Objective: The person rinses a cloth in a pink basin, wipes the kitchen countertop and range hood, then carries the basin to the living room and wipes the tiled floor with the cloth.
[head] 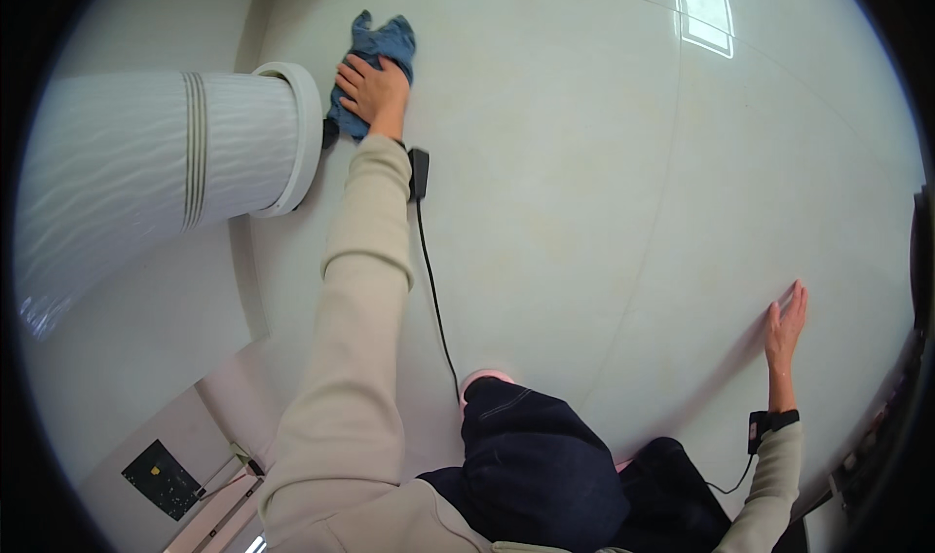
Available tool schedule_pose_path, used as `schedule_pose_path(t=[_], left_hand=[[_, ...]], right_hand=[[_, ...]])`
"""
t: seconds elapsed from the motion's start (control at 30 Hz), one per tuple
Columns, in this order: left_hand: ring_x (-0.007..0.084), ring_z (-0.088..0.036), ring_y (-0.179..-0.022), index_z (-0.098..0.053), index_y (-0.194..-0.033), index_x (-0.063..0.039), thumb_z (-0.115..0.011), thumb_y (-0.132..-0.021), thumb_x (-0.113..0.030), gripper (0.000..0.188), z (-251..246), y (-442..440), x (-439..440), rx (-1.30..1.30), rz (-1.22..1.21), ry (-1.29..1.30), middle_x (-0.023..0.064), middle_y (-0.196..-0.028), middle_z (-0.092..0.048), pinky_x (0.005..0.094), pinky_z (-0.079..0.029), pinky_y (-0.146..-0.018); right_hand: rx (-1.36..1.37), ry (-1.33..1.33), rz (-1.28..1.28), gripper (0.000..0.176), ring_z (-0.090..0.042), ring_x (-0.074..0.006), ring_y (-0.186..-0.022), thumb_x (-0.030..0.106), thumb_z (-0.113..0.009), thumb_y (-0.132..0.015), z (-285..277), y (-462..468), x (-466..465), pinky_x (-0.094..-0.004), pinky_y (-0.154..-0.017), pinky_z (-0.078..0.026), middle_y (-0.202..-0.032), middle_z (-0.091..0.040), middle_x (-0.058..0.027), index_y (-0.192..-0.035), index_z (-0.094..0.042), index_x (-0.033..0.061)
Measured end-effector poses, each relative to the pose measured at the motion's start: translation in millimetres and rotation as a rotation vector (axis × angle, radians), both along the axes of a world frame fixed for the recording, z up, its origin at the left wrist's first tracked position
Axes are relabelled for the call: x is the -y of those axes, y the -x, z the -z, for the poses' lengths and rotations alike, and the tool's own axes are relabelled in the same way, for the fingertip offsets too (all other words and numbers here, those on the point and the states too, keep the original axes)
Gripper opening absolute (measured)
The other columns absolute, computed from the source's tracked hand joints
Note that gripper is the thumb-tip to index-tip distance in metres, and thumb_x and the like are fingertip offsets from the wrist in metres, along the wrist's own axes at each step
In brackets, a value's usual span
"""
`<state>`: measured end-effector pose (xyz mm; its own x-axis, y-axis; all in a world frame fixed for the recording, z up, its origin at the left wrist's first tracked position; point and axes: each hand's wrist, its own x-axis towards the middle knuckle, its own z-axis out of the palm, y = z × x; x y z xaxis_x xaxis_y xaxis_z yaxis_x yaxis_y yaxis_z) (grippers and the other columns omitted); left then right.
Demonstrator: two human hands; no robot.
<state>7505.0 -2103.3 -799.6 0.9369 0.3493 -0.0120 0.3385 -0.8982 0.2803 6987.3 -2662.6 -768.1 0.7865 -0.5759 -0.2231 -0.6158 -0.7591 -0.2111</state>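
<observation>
My left hand (375, 91) lies palm down on a crumpled blue cloth (387, 40), pressing it against the pale, glossy floor (540, 158) at the upper left. The cloth is beside the base of a tall white cylindrical appliance or container. On the right, my right hand (787, 325) is empty with its fingers stretched out, close to the floor; whether it touches the floor I cannot tell. Beige sleeves cover both arms, and a black band is at each wrist.
The white cylinder (241, 136) with a round rim stands left near the wall. A black box (418, 175) by my left wrist trails a cable (434, 282). Another small black box (757, 433) is at my right wrist. My knees are below. Dark objects line the right edge.
</observation>
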Motion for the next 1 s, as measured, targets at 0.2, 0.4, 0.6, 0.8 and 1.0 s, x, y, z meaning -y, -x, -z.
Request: schedule_pose_path(t=[0.2,0.4,0.6,0.8,1.0], left_hand=[[0.0328,-0.022,-0.141,-0.038,-0.140,0.002,-0.039,-0.091,-0.037,0.062,-13,-22,54,0.078,0.150,-0.059,0.0191,-0.150,-0.031,0.0517,-0.019,-0.112],[0.0297,-0.021,-0.143,-0.032,-0.146,-0.008,-0.043,-0.092,-0.046,0.067,-12,56,204,0.196,1.031,0.014,0.0126,-0.153,-0.028,0.0483,-0.016,-0.115],[0.0261,-0.025,-0.141,-0.034,-0.146,-0.017,-0.043,-0.091,-0.059,0.071,5,-1,152,0.382,0.984,0.041,0.0082,-0.152,-0.031,0.0520,-0.023,-0.111],[0.0272,-0.020,-0.141,-0.035,-0.144,-0.009,-0.038,-0.093,-0.057,0.070,-9,-72,35,0.189,0.294,-0.111,0.0125,-0.151,-0.032,0.0546,-0.020,-0.109],[0.0349,0.000,-0.146,-0.006,-0.149,0.005,-0.036,-0.092,-0.057,0.089,-5,-85,-42,0.109,-0.431,0.049,0.0220,-0.157,-0.003,0.0505,-0.001,-0.115]], right_hand=[[0.047,-0.124,-0.001,0.072,-0.018,-0.0357,-0.143,0.030,-0.060,-0.090,-7,6,-6,-0.0451,-0.114,-0.019,-0.153,-0.022,-0.0230,-0.149,-0.025,0.0083],[-0.017,-0.032,0.040,0.074,-0.015,-0.0367,-0.143,0.034,-0.060,-0.091,-17,-66,-25,-0.0442,-0.115,-0.016,-0.155,-0.016,-0.0204,-0.151,-0.022,0.0136],[-0.127,0.032,0.139,0.083,0.003,-0.0403,-0.145,0.066,-0.049,-0.087,19,-153,-76,-0.0674,-0.107,-0.006,-0.158,0.000,-0.0169,-0.152,-0.010,0.0336],[0.048,0.062,0.115,0.083,0.009,-0.0383,-0.145,0.070,-0.046,-0.086,20,-150,-90,-0.0729,-0.102,0.000,-0.158,0.008,-0.0147,-0.151,-0.006,0.0388],[-0.049,0.018,0.150,0.088,0.011,-0.0391,-0.144,0.074,-0.045,-0.084,14,-152,-90,-0.0725,-0.102,0.000,-0.158,0.010,-0.0154,-0.152,-0.005,0.0353]])
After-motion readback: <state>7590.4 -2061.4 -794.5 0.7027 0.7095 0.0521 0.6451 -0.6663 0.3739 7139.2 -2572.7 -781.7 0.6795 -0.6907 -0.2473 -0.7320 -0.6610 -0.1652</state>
